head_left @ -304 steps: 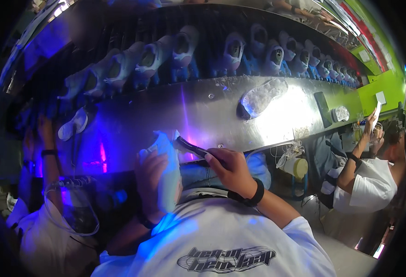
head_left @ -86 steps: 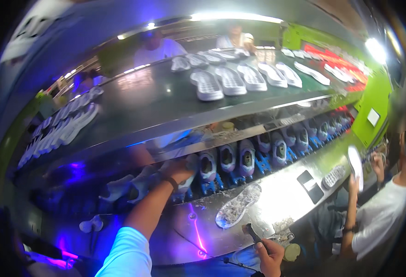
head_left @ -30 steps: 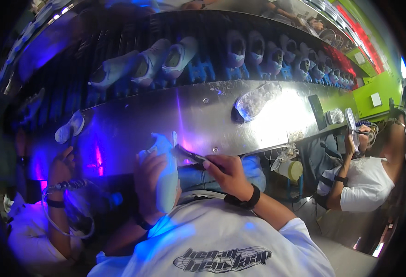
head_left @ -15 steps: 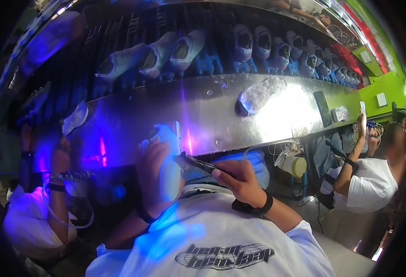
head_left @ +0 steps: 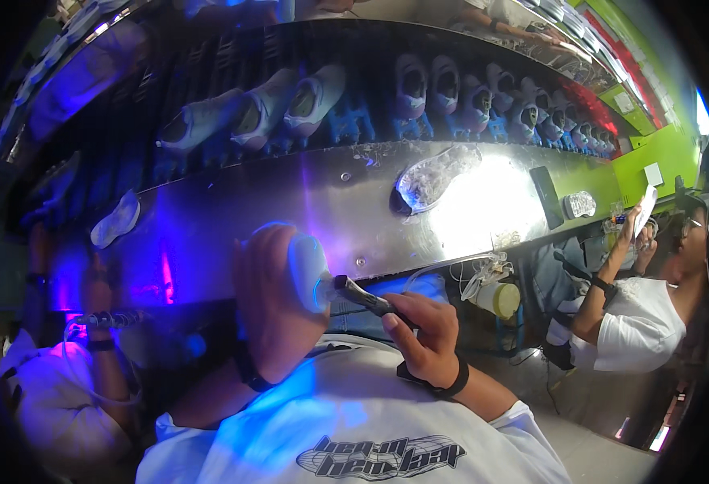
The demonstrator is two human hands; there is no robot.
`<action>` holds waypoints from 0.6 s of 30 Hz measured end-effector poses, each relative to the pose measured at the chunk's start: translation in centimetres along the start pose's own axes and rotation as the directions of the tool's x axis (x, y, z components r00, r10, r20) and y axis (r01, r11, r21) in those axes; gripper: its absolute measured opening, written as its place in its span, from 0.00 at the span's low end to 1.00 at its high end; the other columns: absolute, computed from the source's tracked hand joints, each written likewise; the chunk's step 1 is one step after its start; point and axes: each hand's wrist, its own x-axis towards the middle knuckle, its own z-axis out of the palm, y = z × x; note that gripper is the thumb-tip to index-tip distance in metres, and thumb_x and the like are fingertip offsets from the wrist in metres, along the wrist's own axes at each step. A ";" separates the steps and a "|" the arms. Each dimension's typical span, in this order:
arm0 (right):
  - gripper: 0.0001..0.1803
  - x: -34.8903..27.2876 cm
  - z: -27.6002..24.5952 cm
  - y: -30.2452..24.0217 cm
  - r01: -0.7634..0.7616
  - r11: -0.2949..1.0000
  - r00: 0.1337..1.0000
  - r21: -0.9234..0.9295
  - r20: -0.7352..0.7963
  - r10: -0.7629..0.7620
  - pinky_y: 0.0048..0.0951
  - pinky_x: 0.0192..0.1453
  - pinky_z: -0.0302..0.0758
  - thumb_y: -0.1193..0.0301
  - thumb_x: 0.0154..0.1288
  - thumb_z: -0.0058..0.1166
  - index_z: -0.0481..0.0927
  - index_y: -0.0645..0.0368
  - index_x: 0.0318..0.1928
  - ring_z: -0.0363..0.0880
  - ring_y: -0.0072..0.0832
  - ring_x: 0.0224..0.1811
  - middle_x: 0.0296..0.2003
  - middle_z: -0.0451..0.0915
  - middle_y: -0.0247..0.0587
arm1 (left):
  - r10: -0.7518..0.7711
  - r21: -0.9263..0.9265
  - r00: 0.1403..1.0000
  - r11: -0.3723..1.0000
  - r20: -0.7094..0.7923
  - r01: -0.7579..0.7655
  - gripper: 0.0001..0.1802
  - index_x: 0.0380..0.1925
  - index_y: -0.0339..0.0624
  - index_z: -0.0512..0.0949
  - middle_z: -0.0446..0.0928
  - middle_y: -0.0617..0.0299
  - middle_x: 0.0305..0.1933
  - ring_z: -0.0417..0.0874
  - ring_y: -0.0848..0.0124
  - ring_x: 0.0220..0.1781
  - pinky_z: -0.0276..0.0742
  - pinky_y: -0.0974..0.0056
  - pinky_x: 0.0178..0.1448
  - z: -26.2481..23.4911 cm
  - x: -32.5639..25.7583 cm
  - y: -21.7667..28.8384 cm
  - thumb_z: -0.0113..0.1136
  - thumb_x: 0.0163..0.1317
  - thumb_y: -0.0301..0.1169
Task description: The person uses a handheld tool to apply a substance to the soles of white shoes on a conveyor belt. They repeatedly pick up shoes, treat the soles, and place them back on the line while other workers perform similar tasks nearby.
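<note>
My left hand [head_left: 273, 298] is wrapped round a pale shoe sole [head_left: 309, 270], lit blue, holding it up in front of my body. Its far side is hidden behind my fingers and palm. A dark-handled brush [head_left: 366, 297] sits in my right hand [head_left: 431, 331], the thumb and fingers closed on its handle. The brush's tip meets the lower right edge of the sole. Both hands are just off the near edge of the metal table [head_left: 290, 189].
Beyond the table, white shoes [head_left: 314, 101] stand in rows on blue supports. A whitish sole-shaped piece [head_left: 435, 177] and a dark flat block [head_left: 545, 198] lie on the tabletop. Co-workers sit at left and right; the left person's hand [head_left: 98, 286] is near another sole [head_left: 117, 220].
My left hand has turned the sole, so a shorter rounded part of it faces the brush. The brush has moved slightly right and down. The person at right has lifted the head.
</note>
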 end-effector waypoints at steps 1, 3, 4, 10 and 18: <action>0.12 0.1 -0.2 -0.2 0.010 1.000 0.999 -0.012 -0.035 -0.011 0.31 0.29 0.70 0.73 0.70 0.64 0.86 0.68 0.49 0.76 0.31 0.23 0.25 0.79 0.45 | -0.007 0.000 1.000 1.000 -0.004 0.007 0.45 0.66 0.40 0.68 0.74 0.46 0.64 0.75 0.44 0.70 0.58 0.34 0.80 0.0 0.3 0.2 0.75 0.43 0.25; 0.11 0.4 -0.5 -0.5 0.030 0.999 0.994 -0.035 -0.102 -0.033 0.31 0.28 0.71 0.74 0.68 0.64 0.86 0.66 0.49 0.76 0.31 0.22 0.25 0.79 0.43 | -0.020 -0.003 1.000 1.000 0.012 0.020 0.45 0.66 0.40 0.68 0.75 0.47 0.62 0.75 0.43 0.67 0.59 0.35 0.79 -0.4 1.1 0.8 0.74 0.43 0.25; 0.11 0.7 -0.7 -0.8 0.042 0.996 0.993 -0.082 -0.110 -0.051 0.31 0.28 0.71 0.75 0.68 0.65 0.86 0.66 0.49 0.76 0.31 0.22 0.25 0.79 0.43 | -0.025 -0.005 0.999 1.000 0.033 0.025 0.44 0.65 0.40 0.68 0.75 0.47 0.62 0.76 0.43 0.66 0.61 0.35 0.78 -0.8 1.7 1.2 0.74 0.43 0.24; 0.12 4.2 -3.0 -0.9 0.214 0.937 0.972 -0.275 -0.038 -0.233 0.32 0.28 0.72 0.77 0.63 0.65 0.87 0.65 0.48 0.78 0.32 0.22 0.26 0.80 0.42 | 0.032 -0.062 0.997 0.998 0.065 -0.028 0.40 0.60 0.40 0.71 0.77 0.46 0.57 0.77 0.42 0.60 0.69 0.43 0.69 -1.4 4.1 0.1 0.72 0.41 0.20; 0.13 7.0 -0.7 2.9 0.232 0.973 0.971 -0.006 -0.049 -0.232 0.32 0.30 0.70 0.74 0.67 0.64 0.88 0.67 0.49 0.77 0.31 0.24 0.25 0.78 0.43 | 0.092 -0.183 0.993 0.980 0.069 -0.078 0.36 0.55 0.39 0.77 0.80 0.48 0.53 0.82 0.43 0.57 0.78 0.46 0.63 -1.7 5.7 -2.1 0.75 0.39 0.20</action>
